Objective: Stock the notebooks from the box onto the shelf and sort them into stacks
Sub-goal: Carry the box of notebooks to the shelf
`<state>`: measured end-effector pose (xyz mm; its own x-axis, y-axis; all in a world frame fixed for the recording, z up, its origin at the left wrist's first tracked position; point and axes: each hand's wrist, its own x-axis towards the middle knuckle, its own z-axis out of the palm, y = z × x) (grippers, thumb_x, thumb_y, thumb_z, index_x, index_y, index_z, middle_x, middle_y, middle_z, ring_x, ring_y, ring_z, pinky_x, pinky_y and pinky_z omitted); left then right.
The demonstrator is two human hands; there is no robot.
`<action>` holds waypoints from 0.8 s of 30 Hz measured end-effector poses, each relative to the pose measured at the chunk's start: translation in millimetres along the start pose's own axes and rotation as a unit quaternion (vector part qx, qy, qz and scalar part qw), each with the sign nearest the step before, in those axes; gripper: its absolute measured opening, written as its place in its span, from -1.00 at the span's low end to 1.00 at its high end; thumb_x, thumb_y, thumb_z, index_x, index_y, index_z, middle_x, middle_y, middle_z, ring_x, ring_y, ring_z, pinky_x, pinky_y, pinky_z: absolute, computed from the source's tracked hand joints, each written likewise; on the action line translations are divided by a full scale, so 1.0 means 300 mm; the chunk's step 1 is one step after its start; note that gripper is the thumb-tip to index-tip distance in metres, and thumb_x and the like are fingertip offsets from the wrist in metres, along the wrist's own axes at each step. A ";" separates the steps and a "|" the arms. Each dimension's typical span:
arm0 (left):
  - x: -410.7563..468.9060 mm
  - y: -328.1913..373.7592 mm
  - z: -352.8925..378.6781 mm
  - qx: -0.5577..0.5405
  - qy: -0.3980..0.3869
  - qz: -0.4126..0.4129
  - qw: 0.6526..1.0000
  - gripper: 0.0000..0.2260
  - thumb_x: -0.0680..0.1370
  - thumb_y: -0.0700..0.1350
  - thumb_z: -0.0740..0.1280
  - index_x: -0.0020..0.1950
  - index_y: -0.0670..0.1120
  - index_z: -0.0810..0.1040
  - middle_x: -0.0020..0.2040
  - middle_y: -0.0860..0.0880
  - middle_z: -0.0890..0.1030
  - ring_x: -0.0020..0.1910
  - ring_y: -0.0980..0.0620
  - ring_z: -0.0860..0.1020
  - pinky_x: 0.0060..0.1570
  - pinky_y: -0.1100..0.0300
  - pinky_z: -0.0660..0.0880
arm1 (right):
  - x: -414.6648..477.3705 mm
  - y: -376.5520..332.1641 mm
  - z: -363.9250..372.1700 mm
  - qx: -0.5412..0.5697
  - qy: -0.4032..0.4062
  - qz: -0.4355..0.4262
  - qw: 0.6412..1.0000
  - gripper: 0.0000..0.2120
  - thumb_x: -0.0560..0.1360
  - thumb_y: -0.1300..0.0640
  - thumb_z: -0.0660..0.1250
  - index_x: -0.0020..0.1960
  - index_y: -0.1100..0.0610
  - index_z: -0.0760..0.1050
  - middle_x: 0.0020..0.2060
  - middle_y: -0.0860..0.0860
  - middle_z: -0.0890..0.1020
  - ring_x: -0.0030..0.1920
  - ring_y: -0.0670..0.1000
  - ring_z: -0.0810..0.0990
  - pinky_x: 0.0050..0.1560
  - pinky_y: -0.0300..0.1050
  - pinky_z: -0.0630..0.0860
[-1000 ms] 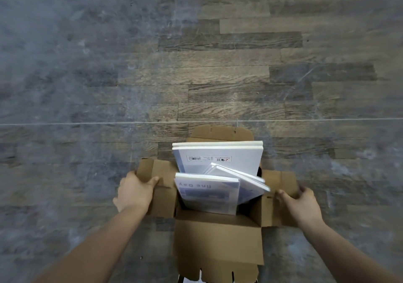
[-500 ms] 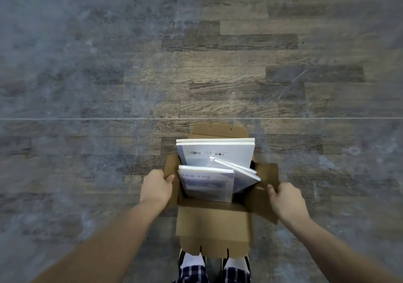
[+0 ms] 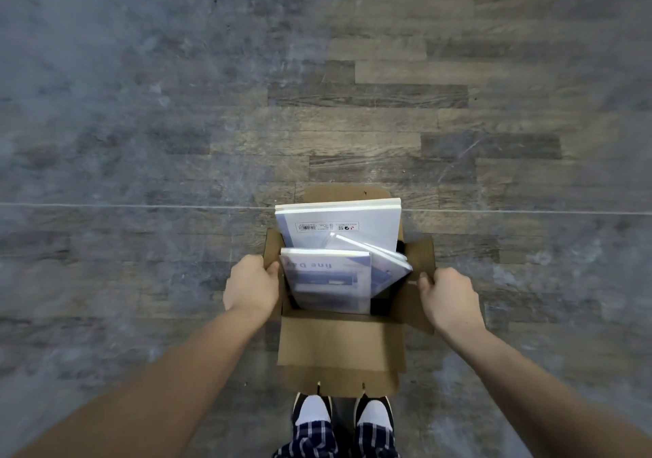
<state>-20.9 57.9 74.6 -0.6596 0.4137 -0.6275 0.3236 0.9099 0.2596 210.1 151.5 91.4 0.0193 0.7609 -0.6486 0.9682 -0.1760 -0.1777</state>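
Observation:
A brown cardboard box (image 3: 338, 344) with its flaps open hangs over the wooden floor, just in front of my feet. Several white and blue notebooks stand upright inside it. The tallest notebook (image 3: 338, 223), with a barcode, is at the back. A "fine Day" notebook (image 3: 326, 279) is at the front and another leans tilted to the right (image 3: 386, 263). My left hand (image 3: 251, 284) grips the box's left side flap. My right hand (image 3: 448, 295) grips the right side flap. No shelf is in view.
Grey-brown wood-plank floor (image 3: 317, 104) fills the view, with a thin pale line running across it behind the box. My feet in white socks and dark slippers (image 3: 344, 411) stand right below the box's near flap.
Both hands have moved inward, folding the side flaps up against the box. The box has risen and come closer to my body, and my feet have come into view.

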 end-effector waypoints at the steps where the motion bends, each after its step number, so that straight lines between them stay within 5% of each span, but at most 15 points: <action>1: 0.001 0.022 -0.030 -0.002 0.001 0.001 1.000 -0.74 0.58 -0.04 0.24 -0.22 -0.19 0.45 -0.09 -0.21 0.58 -0.05 -0.23 0.54 -0.13 0.08 0.43 | -0.003 -0.019 -0.030 0.005 0.002 0.001 1.000 -0.62 0.59 0.08 0.14 -0.37 0.13 0.21 -0.12 0.26 0.56 -0.04 0.30 0.54 -0.21 -0.06 0.32; 5: -0.005 0.130 -0.184 -0.026 0.019 -0.001 0.999 -0.71 0.57 -0.02 0.24 -0.20 -0.22 0.49 -0.12 -0.21 0.58 -0.06 -0.24 0.54 -0.15 0.07 0.43 | -0.015 -0.120 -0.179 0.031 0.027 0.003 0.999 -0.62 0.59 0.05 0.16 -0.37 0.14 0.23 -0.28 0.16 0.46 -0.10 0.27 0.53 -0.23 -0.06 0.32; 11: 0.002 0.339 -0.387 -0.073 0.053 -0.011 0.996 -0.63 0.56 0.00 0.27 -0.42 -0.08 0.38 -0.19 -0.21 0.58 -0.08 -0.25 0.56 -0.17 0.10 0.40 | 0.029 -0.265 -0.402 0.060 0.065 -0.003 0.996 -0.60 0.58 0.01 0.18 -0.38 0.16 0.26 -0.15 0.28 0.57 -0.09 0.30 0.54 -0.20 -0.03 0.36; 24: 0.288 0.908 -0.662 -0.078 0.056 -0.005 0.995 -0.64 0.55 -0.02 0.28 -0.43 -0.10 0.40 -0.28 -0.17 0.52 -0.12 -0.24 0.56 -0.22 0.13 0.38 | 0.386 -0.620 -0.930 0.031 0.076 -0.046 0.996 -0.59 0.57 0.03 0.18 -0.41 0.14 0.23 -0.17 0.26 0.59 -0.09 0.31 0.56 -0.22 -0.04 0.36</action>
<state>-124.5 347.7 237.0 -0.7368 0.3976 -0.5468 0.2137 0.9043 0.3696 101.8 446.5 255.8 -0.0259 0.8606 -0.5086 0.9504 -0.1366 -0.2794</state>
